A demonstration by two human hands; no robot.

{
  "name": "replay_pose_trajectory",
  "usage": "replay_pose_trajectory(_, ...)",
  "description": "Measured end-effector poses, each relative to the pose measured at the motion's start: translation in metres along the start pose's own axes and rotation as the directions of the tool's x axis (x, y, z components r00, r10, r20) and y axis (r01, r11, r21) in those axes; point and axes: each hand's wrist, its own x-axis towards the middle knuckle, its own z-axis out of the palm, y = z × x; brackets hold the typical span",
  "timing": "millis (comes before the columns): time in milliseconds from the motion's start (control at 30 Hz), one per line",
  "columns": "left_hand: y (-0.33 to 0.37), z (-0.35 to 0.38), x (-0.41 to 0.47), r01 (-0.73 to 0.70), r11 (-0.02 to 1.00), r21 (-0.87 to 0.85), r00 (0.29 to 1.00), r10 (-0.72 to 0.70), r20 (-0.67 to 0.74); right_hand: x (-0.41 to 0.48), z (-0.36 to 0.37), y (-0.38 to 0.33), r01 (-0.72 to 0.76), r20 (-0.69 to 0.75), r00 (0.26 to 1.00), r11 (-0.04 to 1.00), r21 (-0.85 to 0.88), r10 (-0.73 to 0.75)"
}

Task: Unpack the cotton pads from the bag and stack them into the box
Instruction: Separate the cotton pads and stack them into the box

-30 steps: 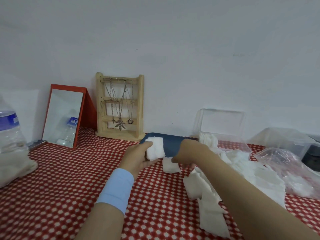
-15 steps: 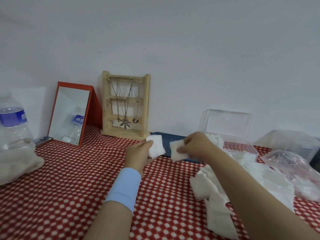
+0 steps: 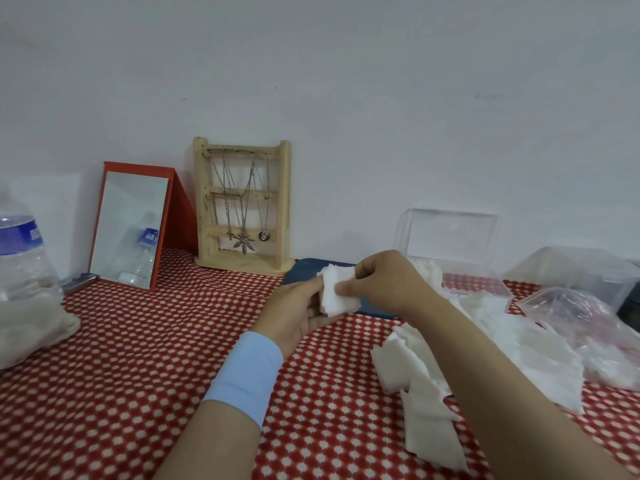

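Note:
My left hand (image 3: 294,313) holds a small stack of white square cotton pads (image 3: 337,299) upright above the table. My right hand (image 3: 384,285) pinches the front pad of that stack from the right. More loose cotton pads (image 3: 426,403) lie scattered on the red checked cloth under my right forearm. The clear plastic box (image 3: 485,287) stands behind them with its lid (image 3: 450,233) raised against the wall; a few pads show at its left end. A crumpled clear plastic bag (image 3: 581,317) lies to the right.
A blue flat object (image 3: 308,271) lies behind my hands. A wooden jewellery stand (image 3: 242,206) and a red-framed mirror (image 3: 133,226) lean at the wall. A water bottle (image 3: 20,258) on a white cloth (image 3: 31,330) stands far left. Another clear container (image 3: 585,268) sits far right.
My right hand has brought the single pad leftwards and laid it against the stack in my left hand. The two hands are now together.

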Motion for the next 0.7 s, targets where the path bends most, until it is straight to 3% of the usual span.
replay_pose_trajectory(133,0.000,0.002,0.001,-0.002,0.999,0.033,0.998,0.000,0.056,0.002,-0.001,0.004,0.024,-0.039,0.999,0.995,-0.097,-0.028)
replay_pose_trajectory(233,-0.002,0.002,-0.002,-0.055,0.982,0.182,0.995,0.040,0.087,0.002,-0.003,0.003,0.034,-0.032,0.999,0.992,-0.121,-0.038)
replay_pose_trajectory(400,0.000,0.003,-0.006,-0.034,0.962,0.270,0.992,0.001,0.122,-0.004,-0.021,0.005,-0.054,0.104,0.994,0.987,0.150,0.038)
replay_pose_trajectory(567,-0.002,0.019,-0.007,-0.054,0.963,0.264,0.991,0.020,0.133,-0.006,-0.047,0.006,-0.031,0.151,0.988,0.995,0.098,0.016)
replay_pose_trajectory(700,0.010,0.040,0.001,-0.144,0.911,0.386,0.985,0.093,0.148,-0.002,-0.078,0.006,-0.050,0.281,0.959,0.999,0.002,0.047)
